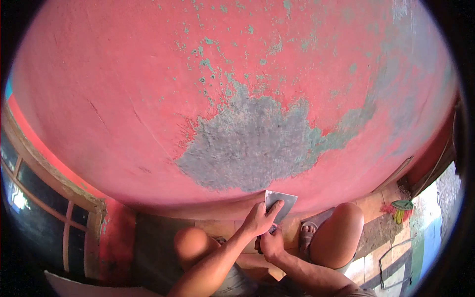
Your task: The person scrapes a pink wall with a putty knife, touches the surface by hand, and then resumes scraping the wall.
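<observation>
A flat, grey-bladed scraper is held upright in front of the lower wall. My left hand lies against its blade, with the thumb stretched across the face. Just below, my right hand is closed round the dark handle at the scraper's base. The pink wall fills most of the view. A large bare grey patch spreads above the blade, with greenish flecks and peeled spots higher up. Whether the blade's top edge touches the wall is not clear.
My bent knees are at both sides, with a sandalled foot beside the right one. A broom with coloured bristles stands at the right. A wood-framed window is at the left. Wires lie on the lower right floor.
</observation>
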